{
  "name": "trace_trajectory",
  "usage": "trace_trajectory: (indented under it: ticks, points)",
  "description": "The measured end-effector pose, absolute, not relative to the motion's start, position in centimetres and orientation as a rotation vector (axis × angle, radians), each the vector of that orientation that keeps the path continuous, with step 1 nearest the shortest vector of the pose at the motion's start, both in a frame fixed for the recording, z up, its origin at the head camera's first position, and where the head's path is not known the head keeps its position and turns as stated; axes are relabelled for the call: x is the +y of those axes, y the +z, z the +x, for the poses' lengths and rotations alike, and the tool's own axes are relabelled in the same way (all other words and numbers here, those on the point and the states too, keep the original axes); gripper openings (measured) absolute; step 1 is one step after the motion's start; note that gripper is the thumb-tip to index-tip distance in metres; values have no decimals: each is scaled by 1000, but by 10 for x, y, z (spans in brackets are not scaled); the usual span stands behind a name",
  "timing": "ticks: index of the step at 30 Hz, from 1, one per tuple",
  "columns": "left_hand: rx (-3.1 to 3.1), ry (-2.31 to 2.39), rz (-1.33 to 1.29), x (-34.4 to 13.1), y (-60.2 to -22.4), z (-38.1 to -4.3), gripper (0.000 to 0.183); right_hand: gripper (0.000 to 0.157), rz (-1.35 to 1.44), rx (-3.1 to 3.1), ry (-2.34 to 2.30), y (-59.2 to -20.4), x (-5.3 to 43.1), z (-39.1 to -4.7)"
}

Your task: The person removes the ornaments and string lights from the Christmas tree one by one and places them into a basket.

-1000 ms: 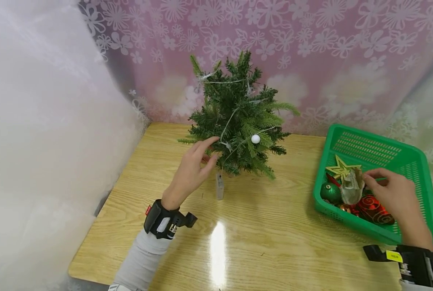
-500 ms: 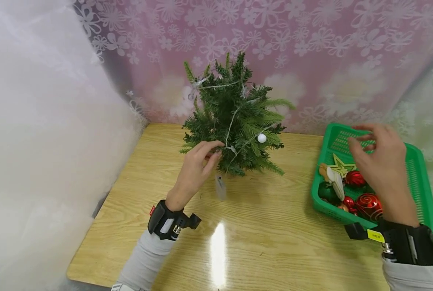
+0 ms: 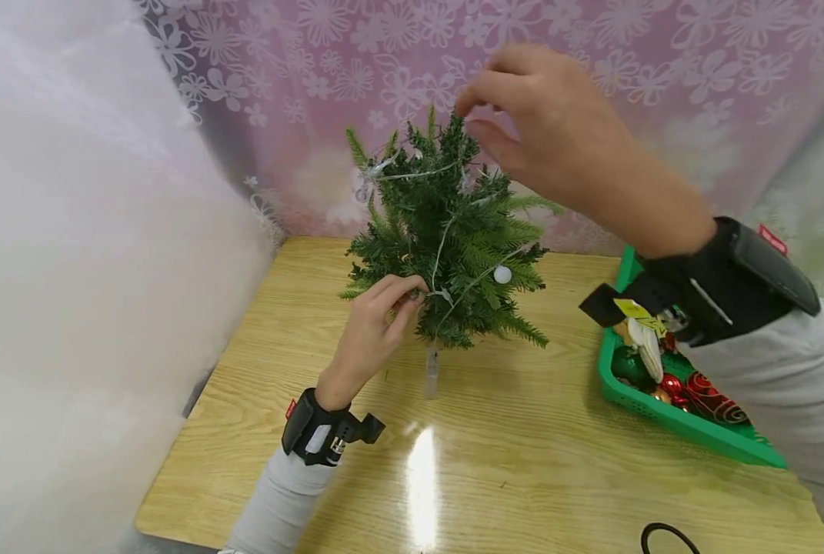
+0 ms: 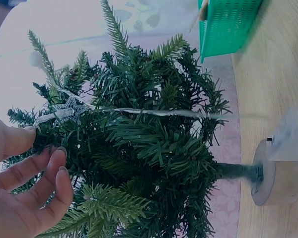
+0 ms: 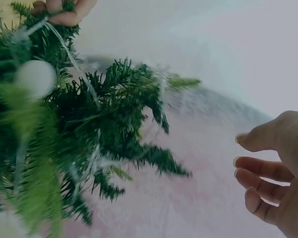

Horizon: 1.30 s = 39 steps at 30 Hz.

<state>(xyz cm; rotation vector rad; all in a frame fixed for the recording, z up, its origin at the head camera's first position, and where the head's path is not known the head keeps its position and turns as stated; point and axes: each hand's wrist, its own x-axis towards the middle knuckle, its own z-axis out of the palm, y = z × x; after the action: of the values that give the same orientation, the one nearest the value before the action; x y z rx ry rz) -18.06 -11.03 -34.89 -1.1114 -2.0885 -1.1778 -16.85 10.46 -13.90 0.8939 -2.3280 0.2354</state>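
Note:
A small artificial Christmas tree stands on the wooden table, wound with a clear string of lights. My left hand pinches a dark green branch tip at the tree's lower left, beside a clear star-shaped light. A white ball hangs at the right of the branches. Level with the treetop and to its right is my right hand. Its fingers are loosely bent and apart, with nothing between them in the right wrist view. The string's clear plastic box hangs below the branches.
At the right stands a green basket partly covered by my right arm. Red baubles, a green bauble and a white-and-tan ornament lie inside. A flowered curtain hangs behind the tree. A black cord shows at the front edge.
My right hand has released the white-and-tan ornament into the basket, lifted away and swung left to the treetop. My left hand has stayed at the tree, its fingers closing on the branch.

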Motion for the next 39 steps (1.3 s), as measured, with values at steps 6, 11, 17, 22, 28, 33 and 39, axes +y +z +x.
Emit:
trace_trajectory:
  ticks: [6,11,17,22,28,33,39]
  points:
    - [-2098,-1182,-1134,-110,-347,-180,19,27,910,-2672,-59,-122,55,-204]
    - [-2112,-1172,-1133,-111,-346,-180,20,31,964,-2863,-269,-118,30,-232]
    - [-2119,-1177,-1128,-113,-347,-180,19,20,1017,-2943,-435,-117,22,-252]
    - [-2132,-1176,-1142,-113,-347,-180,20,14,1066,-2942,-385,-113,28,-260]
    - [-2117,-1179,-1146,-112,-346,-182,19,17,982,-2844,-187,-100,44,-268]
    - [-2129,-1166,-1134,-114,-347,-181,20,17,1078,-2839,-92,-99,46,-263]
    - [-2126,-1191,-1140,-113,-345,-181,18,19,1313,-2997,205,-91,35,-244]
